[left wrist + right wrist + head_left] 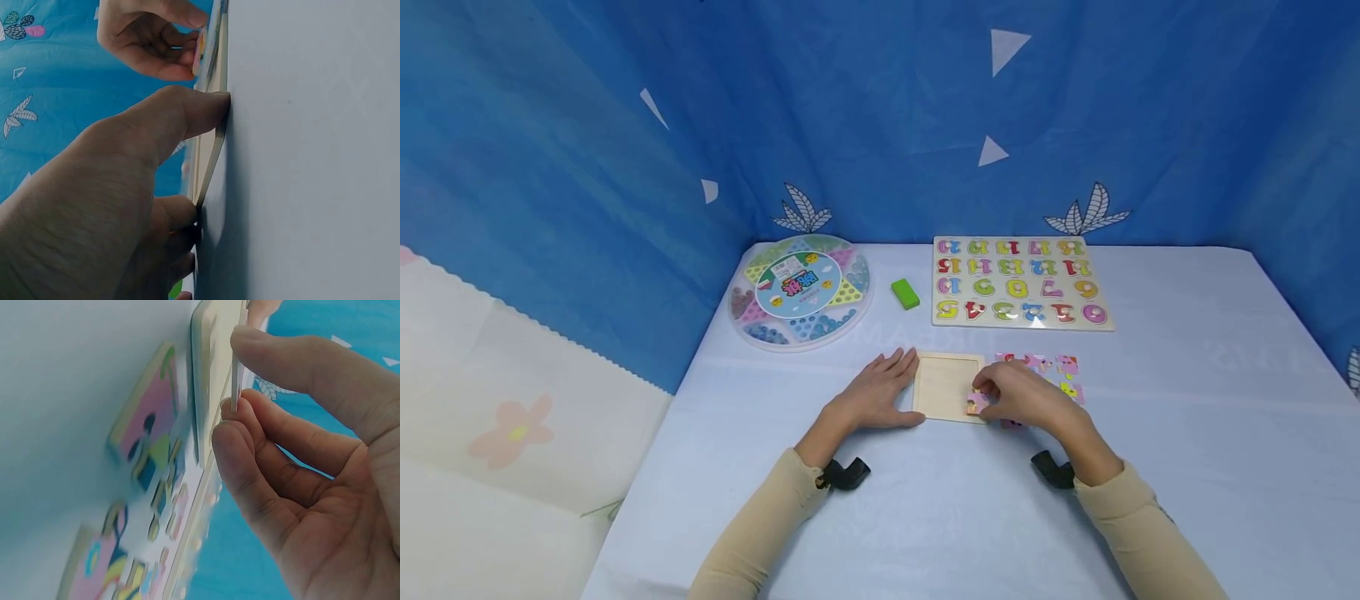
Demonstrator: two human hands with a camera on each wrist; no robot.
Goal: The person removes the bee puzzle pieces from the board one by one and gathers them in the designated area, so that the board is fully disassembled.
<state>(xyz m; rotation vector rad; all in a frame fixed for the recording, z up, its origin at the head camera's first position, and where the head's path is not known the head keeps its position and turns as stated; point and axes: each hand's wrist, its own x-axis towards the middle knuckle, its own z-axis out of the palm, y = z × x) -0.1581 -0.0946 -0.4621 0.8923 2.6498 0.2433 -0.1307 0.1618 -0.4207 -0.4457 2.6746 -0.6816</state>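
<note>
A square wooden puzzle tray (942, 383) with a raised border lies on the table between both hands. My left hand (878, 396) rests along its left side, fingers extended and thumb (209, 109) spread onto the near corner. With thumb and fingertips, my right hand (1028, 396) pinches a pink jigsaw piece (976, 403) over the tray's right part. Seen from the right wrist, that piece (237, 378) is nearly edge-on, so its picture is hidden there. More pink jigsaw pieces (1067, 364) lie right of the tray, partly covered by the right hand.
Behind the tray is a number puzzle board (1017, 288) with colourful numerals. A round Chinese-checkers-style game box (801, 289) sits at the back left, with a green block (906, 293) between the two. A blue curtain (887, 125) hangs behind the white-covered table (925, 517).
</note>
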